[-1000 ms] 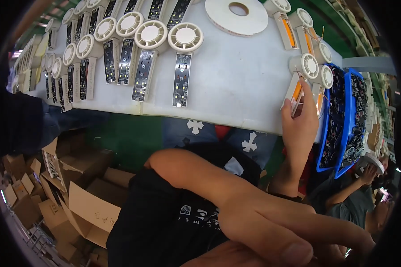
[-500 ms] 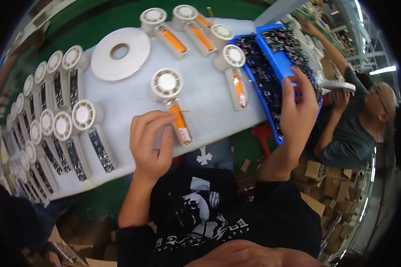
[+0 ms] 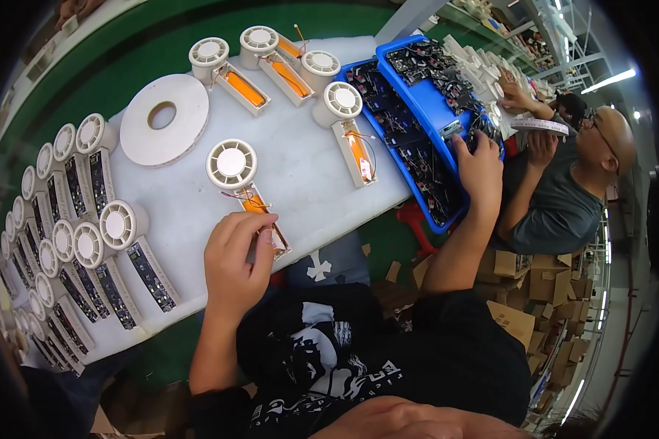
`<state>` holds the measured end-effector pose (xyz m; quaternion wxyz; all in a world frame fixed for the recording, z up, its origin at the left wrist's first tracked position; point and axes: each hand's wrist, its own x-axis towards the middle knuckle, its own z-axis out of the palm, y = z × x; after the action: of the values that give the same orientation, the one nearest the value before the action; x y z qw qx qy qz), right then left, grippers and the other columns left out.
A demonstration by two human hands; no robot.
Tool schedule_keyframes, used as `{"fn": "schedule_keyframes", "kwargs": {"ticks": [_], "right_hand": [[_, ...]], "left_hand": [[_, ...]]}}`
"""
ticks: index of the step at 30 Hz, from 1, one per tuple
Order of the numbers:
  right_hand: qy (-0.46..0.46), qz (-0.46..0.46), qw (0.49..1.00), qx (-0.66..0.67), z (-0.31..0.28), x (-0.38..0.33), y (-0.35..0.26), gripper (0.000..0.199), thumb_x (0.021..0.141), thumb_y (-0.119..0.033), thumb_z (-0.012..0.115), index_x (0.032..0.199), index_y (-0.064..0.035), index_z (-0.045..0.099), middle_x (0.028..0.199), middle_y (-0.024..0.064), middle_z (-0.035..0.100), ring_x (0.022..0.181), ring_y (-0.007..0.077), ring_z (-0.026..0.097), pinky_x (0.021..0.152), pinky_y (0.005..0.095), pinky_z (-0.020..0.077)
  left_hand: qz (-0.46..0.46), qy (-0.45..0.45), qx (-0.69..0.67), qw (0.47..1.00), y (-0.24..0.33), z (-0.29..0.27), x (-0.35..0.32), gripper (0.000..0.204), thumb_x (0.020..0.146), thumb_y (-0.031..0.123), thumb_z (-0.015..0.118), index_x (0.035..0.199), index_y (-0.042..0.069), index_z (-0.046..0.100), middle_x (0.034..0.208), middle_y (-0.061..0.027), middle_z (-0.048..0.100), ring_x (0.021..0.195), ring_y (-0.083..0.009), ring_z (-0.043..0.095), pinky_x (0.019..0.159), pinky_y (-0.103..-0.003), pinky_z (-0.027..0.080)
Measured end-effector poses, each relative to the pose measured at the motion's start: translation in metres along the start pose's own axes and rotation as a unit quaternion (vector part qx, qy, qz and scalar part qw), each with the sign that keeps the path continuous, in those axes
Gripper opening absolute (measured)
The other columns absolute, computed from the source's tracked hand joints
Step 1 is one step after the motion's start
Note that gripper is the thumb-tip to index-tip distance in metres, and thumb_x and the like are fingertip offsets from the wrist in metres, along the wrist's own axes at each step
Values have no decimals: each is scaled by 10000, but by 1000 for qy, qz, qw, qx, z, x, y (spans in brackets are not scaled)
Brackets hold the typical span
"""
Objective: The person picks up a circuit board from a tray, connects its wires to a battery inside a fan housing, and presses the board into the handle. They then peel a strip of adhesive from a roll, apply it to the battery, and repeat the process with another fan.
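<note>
My left hand (image 3: 236, 257) curls over the handle of a white handheld fan (image 3: 232, 164), its fingers together and the thumb near the index finger. An orange battery (image 3: 252, 201) and thin wires show in that open handle; my fingers cover part of it. To the right, my right hand (image 3: 480, 170) reaches into the upper blue tray (image 3: 426, 110), thumb and fingers apart, fingertips down among small black circuit boards (image 3: 447, 88). A greyish board (image 3: 452, 130) lies by my thumb tip. Another fan with its battery exposed (image 3: 344, 102) lies between my hands, farther back.
Several fans with dark boards in their handles (image 3: 123, 227) stand in rows at the left. A big white tape roll (image 3: 135, 132) lies behind them. More battery fans (image 3: 258, 44) are at the back. A lower blue tray (image 3: 447, 222) holds boards. At right, a co-worker (image 3: 553, 197) holds a roll.
My right hand has gone down into the boards in the upper tray. My left hand has come over the fan's handle, covering more of it. The whole view has shifted somewhat.
</note>
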<state>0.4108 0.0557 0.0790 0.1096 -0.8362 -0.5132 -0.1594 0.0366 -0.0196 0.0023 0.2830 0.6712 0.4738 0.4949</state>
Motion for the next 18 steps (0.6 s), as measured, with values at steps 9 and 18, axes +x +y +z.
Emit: {"fn": "schedule_keyframes", "kwargs": {"ticks": [9, 18], "right_hand": [[21, -127, 978, 162, 1, 8, 6, 477, 831, -115, 763, 1274, -22, 616, 1266, 192, 635, 1157, 365, 615, 1021, 449, 473], [125, -144, 941, 280, 5, 7, -8, 429, 852, -44, 744, 1265, -20, 629, 1201, 128, 669, 1119, 218, 634, 1003, 343, 480]], "left_hand": [[-6, -8, 3, 1000, 1, 0, 1, 153, 872, -10, 643, 1016, 6, 692, 930, -118, 674, 831, -278, 650, 743, -359, 509], [4, -10, -4, 1000, 2, 0, 2, 150, 871, -15, 644, 1011, 4, 693, 925, -121, 670, 816, -285, 648, 733, -354, 506]]}}
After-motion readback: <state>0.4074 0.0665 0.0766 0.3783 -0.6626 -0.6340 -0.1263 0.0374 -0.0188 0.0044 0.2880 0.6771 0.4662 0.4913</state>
